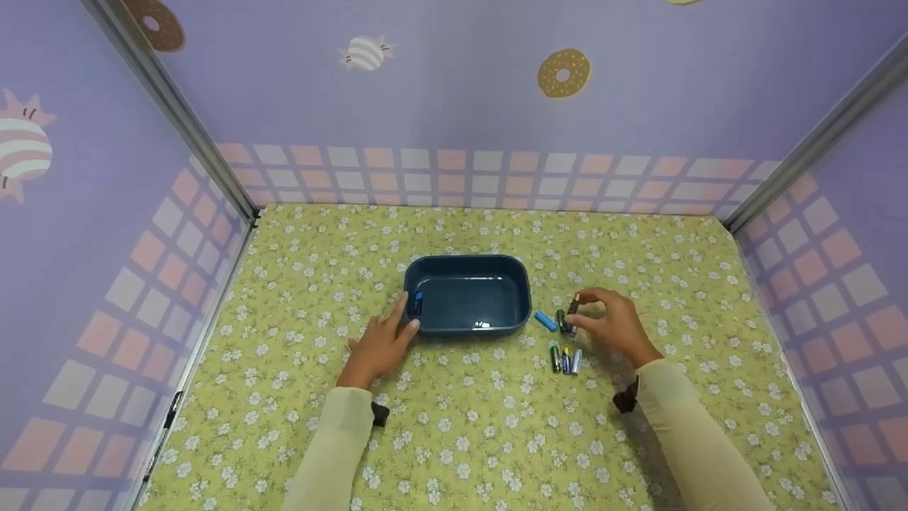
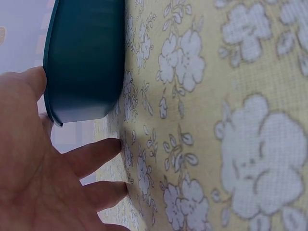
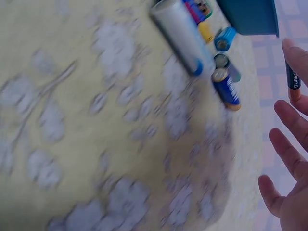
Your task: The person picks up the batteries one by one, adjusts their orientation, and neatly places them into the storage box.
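A dark teal basin (image 1: 468,331) sits on the floral cloth, with a dark battery with a blue end (image 1: 418,304) in its left side. My left hand (image 1: 381,346) rests at the basin's left end, thumb and index fingertips against the rim. In the left wrist view its other fingers stretch down toward the cloth. Between thumb and index finger, my right hand (image 1: 611,321) pinches a black battery with a copper end (image 3: 292,79), raised off the cloth. Beside that hand lie a light blue battery (image 1: 545,321) and a green-and-black battery (image 1: 561,321).
Nearer me, a row of three batteries holds a green one (image 1: 555,358), a dark one with a yellow end (image 1: 566,360) and a silver one (image 1: 577,361). A blue battery with a gold end (image 3: 226,89) shows in the right wrist view. Purple patterned walls (image 1: 461,106) surround the cloth.
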Demonstrator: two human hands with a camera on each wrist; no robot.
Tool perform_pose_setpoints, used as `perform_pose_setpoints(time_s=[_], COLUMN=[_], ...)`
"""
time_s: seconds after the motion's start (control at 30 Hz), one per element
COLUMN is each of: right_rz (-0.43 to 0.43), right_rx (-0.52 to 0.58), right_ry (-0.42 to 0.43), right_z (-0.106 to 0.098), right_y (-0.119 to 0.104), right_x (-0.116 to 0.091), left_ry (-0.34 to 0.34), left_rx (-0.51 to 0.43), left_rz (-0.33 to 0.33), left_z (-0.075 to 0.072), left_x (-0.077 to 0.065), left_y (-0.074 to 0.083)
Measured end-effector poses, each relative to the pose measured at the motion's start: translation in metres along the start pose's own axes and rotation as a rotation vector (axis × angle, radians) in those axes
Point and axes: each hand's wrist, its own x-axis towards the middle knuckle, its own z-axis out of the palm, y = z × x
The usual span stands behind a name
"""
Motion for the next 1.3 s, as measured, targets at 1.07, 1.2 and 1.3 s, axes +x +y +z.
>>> perform_pose_setpoints(time_s=[1.07,1.2,1.3], right_rz=[-0.186,-0.215,-0.229], right_rx=[0.156,0.189,0.214], right_ry=[-0.017,-0.046,-0.074], right_z=[0.052,0.067,0.078], right_y=[-0.090,-0.099,-0.107], right_x=[0.068,0.075,0.081], left_ry=[0.011,0.010,0.013], left_rx=[0.003,-0.004,-0.009], left_rz=[-0.016,-0.019,-0.021], left_z=[0.000,0.001,0.002], left_x=[-0.003,-0.002,-0.002], left_y=[0.002,0.002,0.002])
